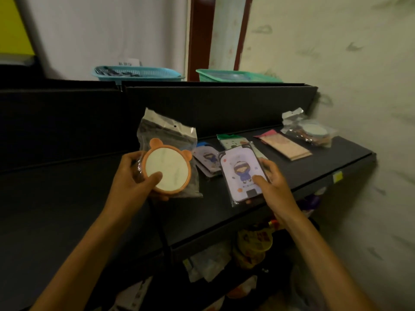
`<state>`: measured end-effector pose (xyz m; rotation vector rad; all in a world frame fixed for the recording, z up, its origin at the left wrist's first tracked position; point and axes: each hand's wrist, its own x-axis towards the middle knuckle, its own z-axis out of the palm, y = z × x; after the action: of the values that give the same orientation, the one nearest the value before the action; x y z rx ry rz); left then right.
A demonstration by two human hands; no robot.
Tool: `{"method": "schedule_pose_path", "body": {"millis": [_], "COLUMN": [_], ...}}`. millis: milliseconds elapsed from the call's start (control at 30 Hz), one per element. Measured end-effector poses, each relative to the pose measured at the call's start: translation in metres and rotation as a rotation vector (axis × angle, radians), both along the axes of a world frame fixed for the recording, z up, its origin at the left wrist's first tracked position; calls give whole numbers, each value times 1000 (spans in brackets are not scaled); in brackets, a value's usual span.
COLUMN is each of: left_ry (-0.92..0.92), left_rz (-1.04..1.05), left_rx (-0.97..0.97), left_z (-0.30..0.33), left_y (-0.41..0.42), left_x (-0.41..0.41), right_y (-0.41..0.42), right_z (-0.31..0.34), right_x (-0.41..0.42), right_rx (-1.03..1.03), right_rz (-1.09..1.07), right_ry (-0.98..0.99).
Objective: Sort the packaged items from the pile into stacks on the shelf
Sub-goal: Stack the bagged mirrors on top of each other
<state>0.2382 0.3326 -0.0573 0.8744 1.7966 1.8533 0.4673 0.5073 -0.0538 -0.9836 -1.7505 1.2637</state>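
Note:
My left hand (132, 178) holds a round orange bear-eared mirror (167, 168) in a clear bag above the black shelf (303, 173). In my right hand (272, 179) is a purple rectangular packaged item (241, 173) with a cartoon figure, tilted over the shelf's front part. Behind it lie a similar purple packet (205, 159) and a green-topped packet (231, 140). Farther right rests a pink-topped tan stack (284, 145). At the far right end sits a stack of round bagged mirrors (311, 132).
A blue basket (137, 72) and a green basket (238, 76) stand on the level above the shelf's black back panel. The wall closes the right side. Below the shelf, more packaged goods (253, 245) fill a lower level.

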Motion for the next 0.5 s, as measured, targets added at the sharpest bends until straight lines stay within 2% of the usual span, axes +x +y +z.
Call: {"method": "schedule_pose_path", "body": {"millis": [367,500], "left_ry": [0,4], "left_rz": [157,188], "left_rx": [-7,-13], "left_z": [12,12], "left_y": [55,65], "left_x": [-24,-21], "right_y": [89,101], "right_z": [-1,-4], "right_x": [-88,-99], "right_rx": [49,102], "right_rz": [285,301], "right_ry": [-164,-277]}}
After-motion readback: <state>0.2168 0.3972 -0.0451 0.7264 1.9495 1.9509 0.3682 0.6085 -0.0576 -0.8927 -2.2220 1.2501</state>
